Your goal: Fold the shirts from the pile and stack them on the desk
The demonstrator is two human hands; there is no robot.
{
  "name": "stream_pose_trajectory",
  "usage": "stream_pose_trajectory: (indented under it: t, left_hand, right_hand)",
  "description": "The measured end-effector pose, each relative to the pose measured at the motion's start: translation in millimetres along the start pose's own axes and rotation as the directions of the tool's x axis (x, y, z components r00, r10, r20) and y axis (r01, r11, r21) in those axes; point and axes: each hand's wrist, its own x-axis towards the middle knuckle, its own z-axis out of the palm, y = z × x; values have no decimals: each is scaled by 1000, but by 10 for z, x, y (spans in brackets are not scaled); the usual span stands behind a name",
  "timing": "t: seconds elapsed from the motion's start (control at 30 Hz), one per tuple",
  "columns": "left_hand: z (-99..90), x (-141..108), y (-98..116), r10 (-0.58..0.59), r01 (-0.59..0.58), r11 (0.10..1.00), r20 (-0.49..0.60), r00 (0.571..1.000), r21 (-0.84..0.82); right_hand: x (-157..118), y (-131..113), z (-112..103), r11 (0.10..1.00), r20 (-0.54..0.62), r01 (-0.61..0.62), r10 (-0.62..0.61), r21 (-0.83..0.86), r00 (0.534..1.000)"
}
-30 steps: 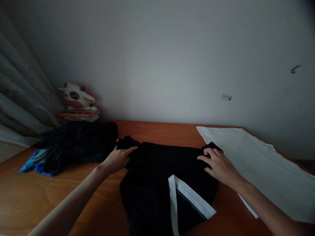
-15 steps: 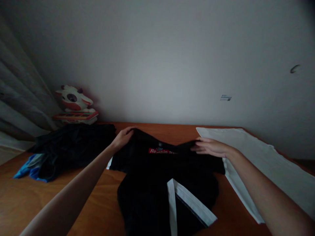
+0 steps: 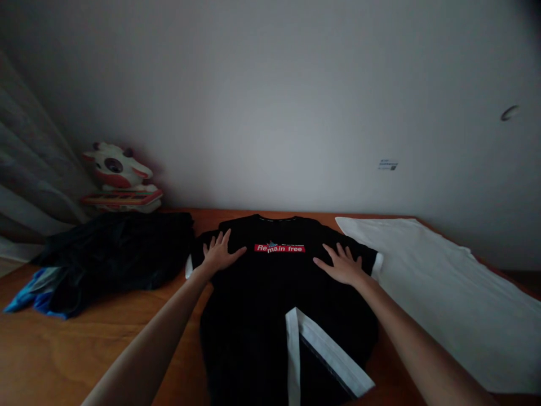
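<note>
- Head view: left hand [image 3: 220, 255], lifting the black T-shirt [image 3: 270, 282] half a second ago, now lies spread on it, gripping nothing;
- T-shirt's collar [image 3: 276, 219] now lies near the surface's far edge, red print [image 3: 279, 248] fully bared;
- right hand [image 3: 342, 266] likewise splayed, apart from the left;
- wooden surface [image 3: 110, 349]: dark clothes [image 3: 127, 256] and cow toy [image 3: 113, 168] toward the far left corner, white cloth [image 3: 448, 299] along the right edge;
- curtain [image 3: 25, 152] left; pale wall [image 3: 270, 113] behind.

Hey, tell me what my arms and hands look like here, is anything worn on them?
Your left hand and right hand are bare, with no gloves or rings visible. Both forearms look slender and uncovered, without a visible watch, bracelet or sleeve.
</note>
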Motion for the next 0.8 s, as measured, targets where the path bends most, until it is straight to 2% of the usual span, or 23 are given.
stream_pose_trajectory:
  t: [0.1, 0.23, 0.4, 0.5, 0.57, 0.6, 0.67, 0.73, 0.8]
  left_hand:
    - [-71, 211, -142, -1, 1, 996, -3, 1000, -85]
    - [-88, 387, -241, -31, 30, 999, 69, 997, 13]
    - [12, 422, -236, -31, 22, 986, 54, 998, 166]
    - [38, 466, -206, -39, 29, 984, 53, 998, 176]
    - [42, 499, -182, -11, 8, 987, 15, 1000, 160]
    - [40, 507, -168, 18, -13, 989, -29, 999, 150]
    - [22, 483, -133, 120, -101, 987, -153, 981, 125]
    - [-37, 373, -91, 260, -244, 966, -265, 929, 90]
    - [-160, 138, -42, 408, -420, 907, -311, 858, 33]
  right_hand:
    - [82, 70, -6, 1000, 0, 14, -14, 5, 1000]
    - [153, 82, -64, 1000, 39, 13, -12, -21, 999]
    - [248, 43, -77, 999, 44, -22, 24, -36, 999]
    - [301, 34, -44, 999, -1, -35, 35, -21, 999]
    - [304, 19, -27, 999, -35, -38, 37, -15, 999]
    - [291, 8, -24, 999, -75, -41, 39, -22, 996]
    - [232, -12, -28, 997, -239, -30, 13, -65, 971]
    - [130, -15, -47, 992, -432, 27, -78, -123, 899]
    - [-18, 11, -79, 982, -546, 113, -179, -153, 818]
